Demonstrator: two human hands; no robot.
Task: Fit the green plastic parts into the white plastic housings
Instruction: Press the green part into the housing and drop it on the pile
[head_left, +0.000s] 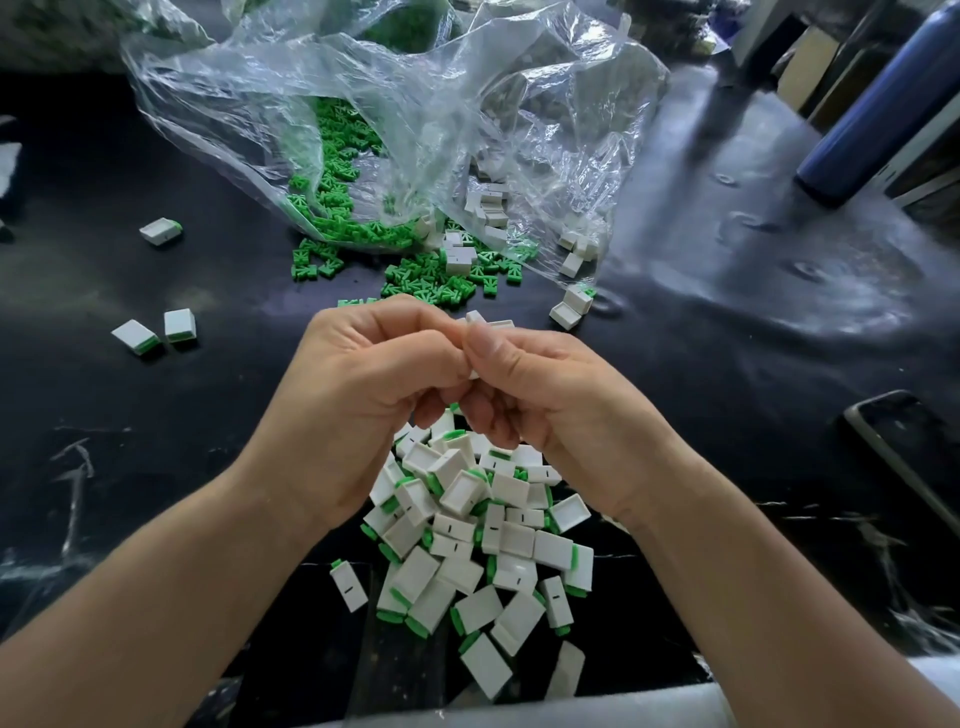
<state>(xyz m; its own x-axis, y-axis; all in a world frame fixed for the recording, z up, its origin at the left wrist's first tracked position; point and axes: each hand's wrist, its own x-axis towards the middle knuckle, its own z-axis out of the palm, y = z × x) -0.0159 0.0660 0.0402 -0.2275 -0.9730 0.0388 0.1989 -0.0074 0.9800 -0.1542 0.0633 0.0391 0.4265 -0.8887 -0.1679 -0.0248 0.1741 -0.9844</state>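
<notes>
My left hand (363, 384) and my right hand (540, 395) meet above the table, fingers curled together round a white plastic housing (485, 323) of which only the top edge shows. Any green part between the fingers is hidden. Below my hands lies a heap of assembled housings (478, 540), white with green ends. Loose green parts (426, 283) spill from a clear plastic bag (363, 130) at the back. Empty white housings (571, 306) lie at the bag's mouth.
The black table (753, 312) carries stray assembled pieces at the left: one (161, 230) and a pair (156, 332). A dark blue bottle (872, 114) stands at the back right. A phone (904, 457) lies at the right edge.
</notes>
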